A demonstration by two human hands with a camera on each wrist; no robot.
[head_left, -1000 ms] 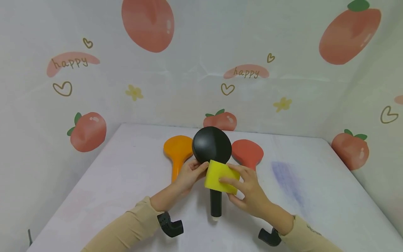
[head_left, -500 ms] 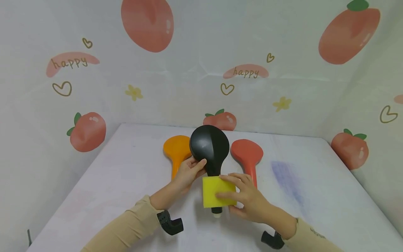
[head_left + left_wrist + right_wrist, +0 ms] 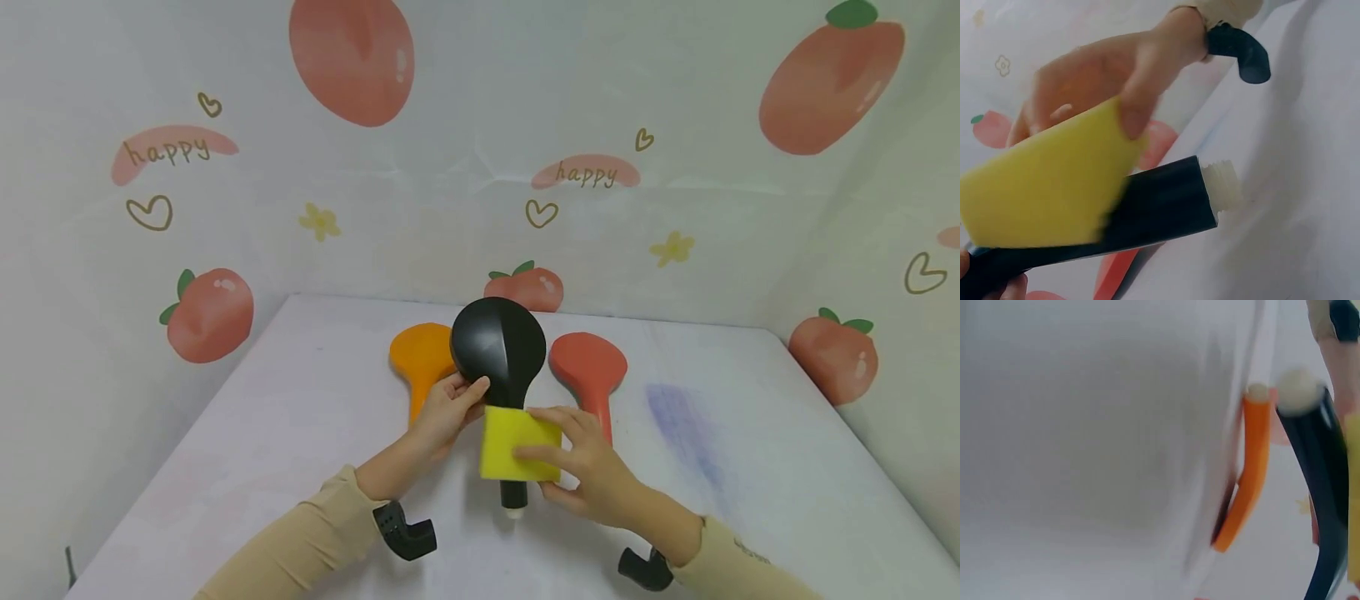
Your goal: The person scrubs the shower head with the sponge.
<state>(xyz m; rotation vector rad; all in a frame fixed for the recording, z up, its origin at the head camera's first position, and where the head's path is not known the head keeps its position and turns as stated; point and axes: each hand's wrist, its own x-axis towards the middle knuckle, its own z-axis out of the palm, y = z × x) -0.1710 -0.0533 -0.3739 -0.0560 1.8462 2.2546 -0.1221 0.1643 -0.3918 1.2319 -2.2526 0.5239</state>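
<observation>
- Your left hand pinches the black shower head where its round face narrows, thumb on the front; hold it snugly there, since the free lower end will probably swing as you rub.
- Your right hand pinches the yellow sponge, fingers across its front and thumb at the lower edge; spread that grip over the foam, so the pressure should fall evenly instead of on one corner.
- The black shower head is up off the bench, round end away from you, handle toward you; the sponge covers the middle of the handle, leaving a short stretch bare below it.
- Long strokes along the handle look best here; turn the piece for its far side, which the head view hides.
- Go lightly near the pale threaded end; its ridges could snag the foam.
- Mind the orange shower head and red shower head lying to either side; a low swing could knock them.
- How hard the sponge presses cannot be told; judge by feel.
</observation>
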